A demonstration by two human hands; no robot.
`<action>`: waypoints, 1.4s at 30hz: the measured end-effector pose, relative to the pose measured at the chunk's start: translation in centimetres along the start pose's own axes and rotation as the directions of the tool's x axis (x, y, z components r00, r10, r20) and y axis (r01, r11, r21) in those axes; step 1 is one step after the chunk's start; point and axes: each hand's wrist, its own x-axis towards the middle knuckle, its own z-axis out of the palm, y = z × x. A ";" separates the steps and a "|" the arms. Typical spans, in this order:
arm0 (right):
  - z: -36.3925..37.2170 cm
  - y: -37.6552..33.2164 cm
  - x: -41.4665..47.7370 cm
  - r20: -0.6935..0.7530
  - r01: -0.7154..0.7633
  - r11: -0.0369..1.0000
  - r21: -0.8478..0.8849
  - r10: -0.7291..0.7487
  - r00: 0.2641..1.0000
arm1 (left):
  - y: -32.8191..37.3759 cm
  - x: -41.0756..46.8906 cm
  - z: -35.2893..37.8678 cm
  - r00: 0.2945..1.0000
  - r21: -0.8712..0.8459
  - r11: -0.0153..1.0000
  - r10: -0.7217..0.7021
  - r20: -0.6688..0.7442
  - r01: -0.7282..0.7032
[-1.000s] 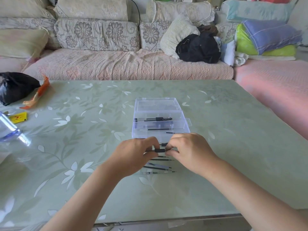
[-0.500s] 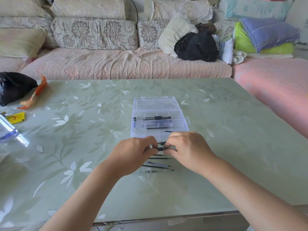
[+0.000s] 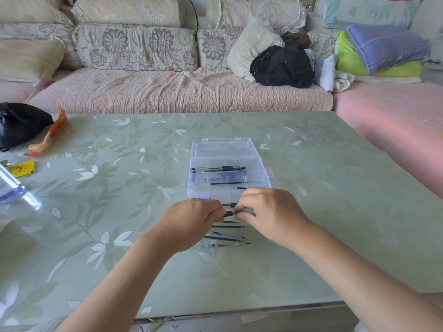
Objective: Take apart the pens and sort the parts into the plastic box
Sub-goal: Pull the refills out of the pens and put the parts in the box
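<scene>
A clear plastic box (image 3: 262, 173) lies open on the green table (image 3: 119, 212), lid folded back. A whole black pen (image 3: 219, 168) rests in one compartment, a black refill (image 3: 227, 183) in the one nearer me. Just in front of the box, my left hand (image 3: 191, 226) and my right hand (image 3: 271, 214) pinch the two ends of a black pen (image 3: 229, 213) between the fingertips. Under my hands several thin black refills and pen parts (image 3: 227, 238) lie in a row on the table, partly hidden.
At the table's left edge sit a black bag (image 3: 19, 123), an orange wrapper (image 3: 48, 137), a yellow card (image 3: 22, 168) and a clear bottle (image 3: 14, 190). A sofa (image 3: 167, 89) with cushions and a black garment (image 3: 282, 65) runs behind the table.
My hands have stayed in front of the box with the pen between them; the fingertips have closed in on it slightly. Nothing else on the table has moved.
</scene>
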 end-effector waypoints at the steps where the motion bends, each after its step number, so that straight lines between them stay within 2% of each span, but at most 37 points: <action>1: 0.0 0.0 0.0 -0.001 -0.003 1.000 0.001 0.003 1.000 | 0.0 0.0 0.0 1.000 -0.014 1.000 0.005 -0.002 -0.005; 5: 0.0 0.2 0.0 -0.004 -0.007 1.000 -0.010 0.007 1.000 | -0.2 0.0 0.1 0.998 0.019 0.999 0.046 -0.031 -0.046; 10: -0.1 0.5 0.0 0.027 0.003 1.000 -0.031 -0.002 1.000 | -0.9 0.0 -0.6 1.000 0.010 1.000 0.007 -0.016 -0.007; 18: -1.6 2.9 0.1 0.052 -0.140 0.987 -0.079 0.145 0.988 | -4.2 -0.6 -3.7 0.983 0.026 0.983 -0.184 -0.016 0.184; 22: -1.9 3.5 -0.1 0.067 -0.197 0.973 -0.120 0.206 0.976 | -5.6 -0.9 -4.8 0.958 0.120 0.952 -0.275 -0.079 0.283; 24: -1.9 3.4 -0.2 0.069 -0.203 0.971 -0.129 0.212 0.975 | -5.8 -0.9 -4.9 0.949 0.107 0.949 -0.281 -0.141 0.297; 26: -1.7 3.1 -0.2 0.070 -0.196 0.973 -0.119 0.205 0.976 | -5.3 -0.8 -4.6 0.941 0.038 0.962 -0.254 -0.222 0.269; 28: -1.4 2.6 -0.3 0.081 -0.168 0.979 -0.117 0.178 0.981 | -4.0 -0.7 -3.8 0.945 -0.009 0.986 -0.163 -0.282 0.168; 31: -1.1 1.6 -0.3 0.083 -0.114 0.989 -0.097 0.122 0.989 | -1.6 -0.6 -2.0 0.962 0.040 0.999 0.029 -0.270 -0.019; 33: -1.0 1.2 -0.3 0.071 -0.091 0.993 -0.076 0.096 0.993 | -0.8 -0.4 -0.8 0.963 0.082 0.994 0.097 -0.252 -0.078; 36: -0.8 0.8 -0.2 0.050 -0.073 0.996 -0.059 0.076 0.996 | -0.3 0.0 0.1 0.963 0.111 0.991 0.102 -0.251 -0.076; 42: -0.7 1.5 0.0 0.095 -0.101 0.990 -0.103 0.111 0.989 | -1.2 0.2 0.0 0.980 0.108 0.994 0.019 -0.199 0.003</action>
